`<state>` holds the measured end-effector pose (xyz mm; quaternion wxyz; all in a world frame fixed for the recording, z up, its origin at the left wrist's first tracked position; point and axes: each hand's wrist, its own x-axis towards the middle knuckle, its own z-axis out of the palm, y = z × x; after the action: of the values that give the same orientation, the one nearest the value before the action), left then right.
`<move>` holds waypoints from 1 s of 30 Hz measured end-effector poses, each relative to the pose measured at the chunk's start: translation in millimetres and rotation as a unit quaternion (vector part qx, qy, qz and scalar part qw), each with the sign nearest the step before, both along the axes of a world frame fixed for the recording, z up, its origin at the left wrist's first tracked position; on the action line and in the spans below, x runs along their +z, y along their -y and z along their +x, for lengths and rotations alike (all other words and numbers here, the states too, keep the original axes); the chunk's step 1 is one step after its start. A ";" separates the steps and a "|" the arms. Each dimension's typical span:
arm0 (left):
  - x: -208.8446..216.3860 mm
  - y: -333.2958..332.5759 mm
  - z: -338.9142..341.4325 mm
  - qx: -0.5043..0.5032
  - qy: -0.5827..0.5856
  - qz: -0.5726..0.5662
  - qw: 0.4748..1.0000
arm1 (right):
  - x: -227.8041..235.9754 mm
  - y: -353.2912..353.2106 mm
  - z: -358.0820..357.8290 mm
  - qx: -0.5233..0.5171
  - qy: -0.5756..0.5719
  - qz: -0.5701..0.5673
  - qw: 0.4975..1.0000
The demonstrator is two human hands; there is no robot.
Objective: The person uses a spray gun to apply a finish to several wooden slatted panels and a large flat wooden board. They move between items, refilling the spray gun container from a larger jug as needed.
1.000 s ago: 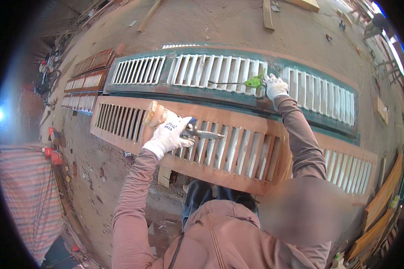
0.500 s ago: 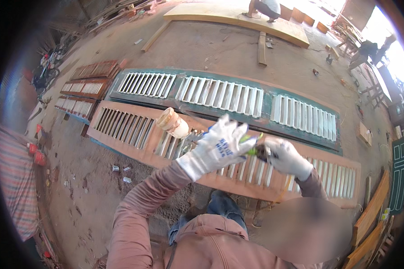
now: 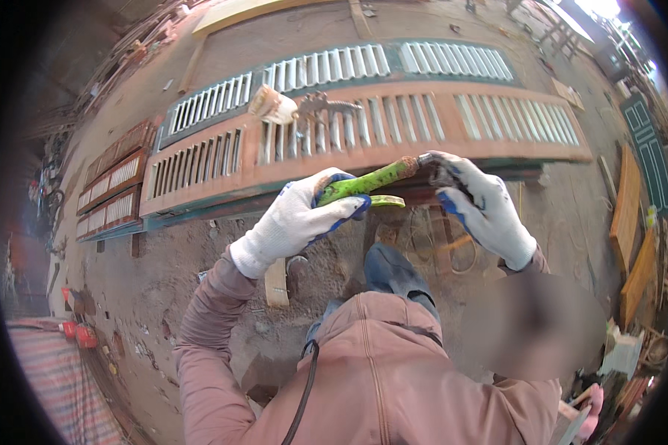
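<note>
Grip of left hand (image 3: 289, 222) curled round green tool (image 3: 371, 180), right hand (image 3: 495, 208) closed about its dark end (image 3: 425, 159), both angled inward

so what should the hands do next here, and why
Probably steady the green lever-handled tool with the left hand and gently turn its metal end with the right hand: the left grips the handle, and the right's fingers are at that end.
</note>
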<state>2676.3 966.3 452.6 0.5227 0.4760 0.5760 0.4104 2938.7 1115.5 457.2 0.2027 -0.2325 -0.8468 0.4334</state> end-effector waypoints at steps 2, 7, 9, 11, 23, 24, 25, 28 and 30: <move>8.0 20.4 13.5 -0.027 -0.007 0.004 1.000 | -1.5 21.8 15.7 0.028 -0.004 0.084 0.996; 39.3 66.9 43.8 -0.057 -0.104 -0.041 0.992 | 2.8 63.3 45.9 0.048 -0.043 0.012 0.998; 36.2 78.4 60.8 -0.064 -0.138 -0.025 0.988 | -7.7 71.1 57.8 0.050 -0.108 -0.017 0.993; 42.2 85.2 76.2 -0.089 -0.226 -0.012 0.970 | -15.2 71.1 72.0 0.086 -0.083 0.111 0.987; 54.3 72.9 179.5 -0.177 -0.156 -0.125 0.964 | -5.8 57.8 180.6 0.218 -0.053 0.147 0.963; 57.8 67.6 186.8 -0.188 -0.152 -0.125 0.962 | -10.2 57.3 193.1 0.206 -0.066 0.153 0.964; 60.9 65.7 193.0 -0.194 -0.149 -0.129 0.961 | -13.9 61.2 196.9 0.174 -0.122 0.162 0.964; 67.0 65.4 206.6 -0.209 -0.112 -0.153 0.959 | 4.4 58.2 218.7 0.254 -0.016 0.111 0.961; 72.1 70.8 221.9 -0.221 -0.138 -0.162 0.952 | 5.3 58.9 230.0 0.282 -0.010 0.117 0.952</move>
<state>2898.2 895.4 524.7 0.5860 0.5523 0.5815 0.1159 3168.7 1056.6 462.5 0.1064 0.0457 -0.9204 0.3733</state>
